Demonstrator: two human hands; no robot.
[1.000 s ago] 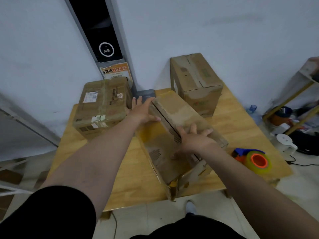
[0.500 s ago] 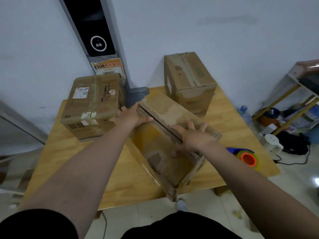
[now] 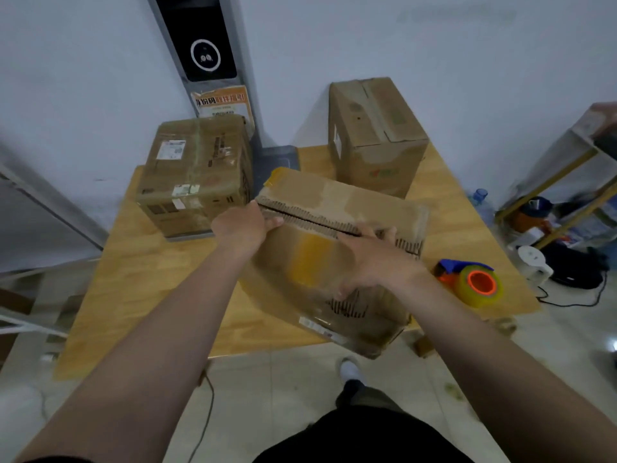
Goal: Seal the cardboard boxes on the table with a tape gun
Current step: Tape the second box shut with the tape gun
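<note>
Cardboard box [image 3: 317, 262], centre of the frame, sits askew on the wooden table [image 3: 140, 295], one corner overhanging the table's lower edge. The step in hand looks like closing the flaps. The left hand [image 3: 245, 227] grips the box's left end by the open seam [image 3: 310, 220], and the right hand [image 3: 374, 265] presses flat on the near flap, fingers spread. The corrugated edges are ragged and the board is scuffed. Next, I judge, one hand must pin the flaps while the other fetches the tape gun [image 3: 474, 284] at right.
</note>
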